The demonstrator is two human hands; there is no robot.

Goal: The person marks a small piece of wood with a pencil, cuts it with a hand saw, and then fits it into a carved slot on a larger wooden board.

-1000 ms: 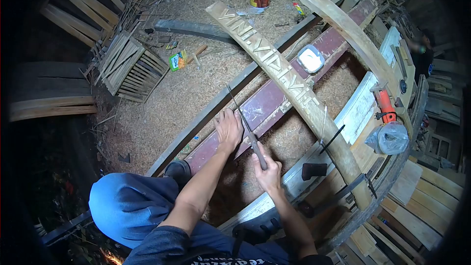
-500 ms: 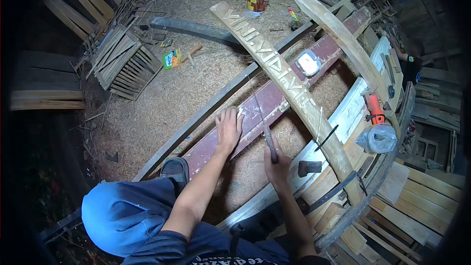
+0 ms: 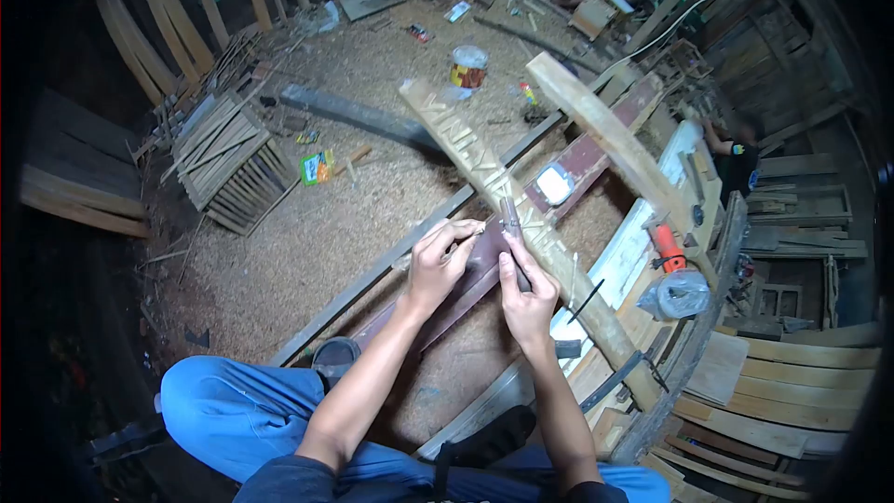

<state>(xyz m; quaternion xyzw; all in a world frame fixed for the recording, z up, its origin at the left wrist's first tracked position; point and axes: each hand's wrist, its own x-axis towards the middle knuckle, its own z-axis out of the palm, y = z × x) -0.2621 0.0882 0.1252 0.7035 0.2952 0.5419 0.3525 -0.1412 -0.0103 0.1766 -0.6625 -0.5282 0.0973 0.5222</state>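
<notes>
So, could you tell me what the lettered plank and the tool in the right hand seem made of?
The lettered plank looks like bare, pale wood, unpainted, with carved letters. The tool in the right hand is dark and dull, possibly metal, but too blurred to settle.

a slim hand tool (image 3: 511, 228) with a dark, greyish handle is held raised and nearly upright, its top end tipped slightly away. the lower part of the handle is enclosed by the right hand (image 3: 527, 303). a thin, pale part beside its top appears to be pinched by the fingertips of the left hand (image 3: 438, 265). the blade cannot be made out clearly.
</notes>
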